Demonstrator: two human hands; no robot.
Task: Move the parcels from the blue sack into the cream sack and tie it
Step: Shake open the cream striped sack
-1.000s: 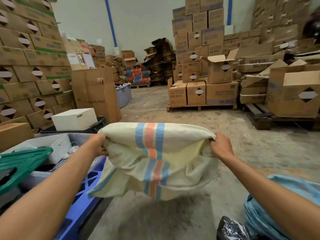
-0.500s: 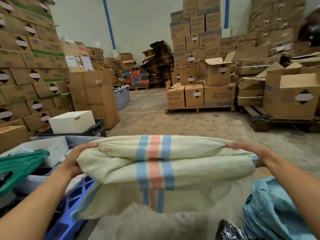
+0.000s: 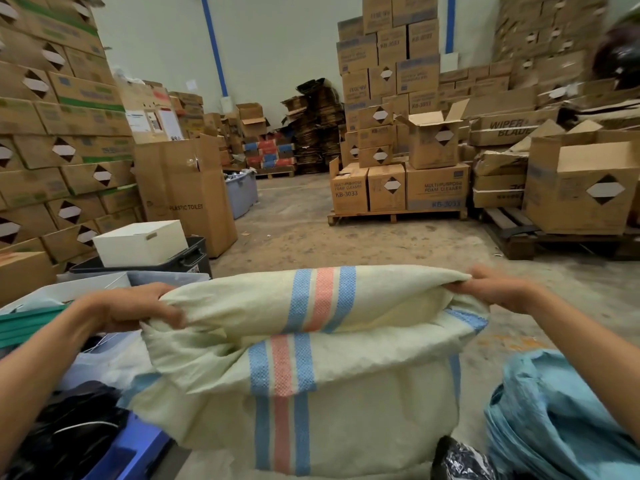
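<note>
The cream sack [image 3: 363,403], woven with blue and pink stripes, hangs spread wide in front of me over the concrete floor. My left hand [image 3: 138,306] grips its top edge at the left corner. At the right corner my right hand [image 3: 498,289] grips the same edge. The top is folded over towards me. The blue sack [image 3: 561,420] lies crumpled at the lower right, below my right forearm. A black shiny plastic parcel [image 3: 460,459] shows at the bottom edge beside it.
Grey and blue bins [image 3: 138,452] with a green lid [image 3: 27,327] stand at my left, a white box [image 3: 138,242] behind them. Stacked cartons [image 3: 52,133] wall the left side; pallets of cartons [image 3: 401,188] stand ahead and right. Bare concrete floor [image 3: 294,233] runs between.
The cream sack has opened out and dropped lower, now hanging longer. My hands have moved further apart along its top edge.
</note>
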